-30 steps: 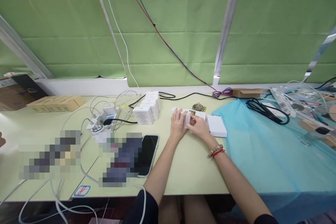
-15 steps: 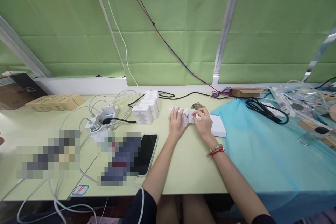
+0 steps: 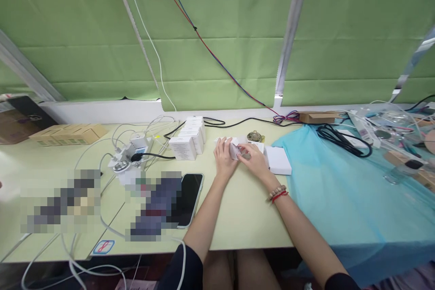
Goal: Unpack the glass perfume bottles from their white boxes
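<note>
My left hand (image 3: 225, 156) is wrapped over the top and side of a small white box (image 3: 234, 150) on the table, holding it with its end towards the right. Thumb and bent fingers of my right hand (image 3: 254, 161) press at that right end of the box; the exact contact is partly hidden by the fingers. Just beyond the right hand lies a bronze-coloured ornate metal piece (image 3: 254, 136). To the right of that hand sits a larger, flat white box (image 3: 279, 161). A row of several white printed boxes (image 3: 183, 148) stands left of my left hand.
A phone (image 3: 189, 199) lies left of my left forearm. Behind it are a power strip (image 3: 136, 154) and tangled white cables. Blue sheeting (image 3: 326, 190) covers the right side, with a black cable coil (image 3: 343, 142). Yellow boxes (image 3: 68, 134) stand far left.
My right hand has moved left, from above the box's right side to the box's end. More of the flat white box and metal piece shows. My left hand stays on the box.
</note>
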Demonstrator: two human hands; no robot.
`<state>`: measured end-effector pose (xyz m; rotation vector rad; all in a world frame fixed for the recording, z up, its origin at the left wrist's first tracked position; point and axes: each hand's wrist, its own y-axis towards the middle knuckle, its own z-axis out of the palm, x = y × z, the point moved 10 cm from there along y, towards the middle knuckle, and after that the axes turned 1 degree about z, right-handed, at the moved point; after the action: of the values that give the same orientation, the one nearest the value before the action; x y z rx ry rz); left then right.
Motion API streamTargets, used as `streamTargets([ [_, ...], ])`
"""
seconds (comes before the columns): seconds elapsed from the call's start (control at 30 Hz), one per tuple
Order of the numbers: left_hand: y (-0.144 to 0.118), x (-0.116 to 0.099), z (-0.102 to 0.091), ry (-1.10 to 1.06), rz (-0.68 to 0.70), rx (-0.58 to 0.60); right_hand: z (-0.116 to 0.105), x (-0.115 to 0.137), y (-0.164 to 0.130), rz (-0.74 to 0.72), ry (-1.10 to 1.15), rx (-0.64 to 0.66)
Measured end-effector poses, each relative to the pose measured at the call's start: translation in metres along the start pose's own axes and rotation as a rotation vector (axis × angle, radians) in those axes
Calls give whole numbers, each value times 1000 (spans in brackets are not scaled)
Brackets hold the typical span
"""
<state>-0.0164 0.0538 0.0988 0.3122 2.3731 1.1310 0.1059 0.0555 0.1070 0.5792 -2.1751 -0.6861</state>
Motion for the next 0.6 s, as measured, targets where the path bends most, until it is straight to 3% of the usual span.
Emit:
streamTargets([
  [0.43,0,-6,3,32,36,37,0,-14,-2,228,-9,9],
  [0.6,0,-5,6,41,43,60,4,-13,-1,191,48,42],
])
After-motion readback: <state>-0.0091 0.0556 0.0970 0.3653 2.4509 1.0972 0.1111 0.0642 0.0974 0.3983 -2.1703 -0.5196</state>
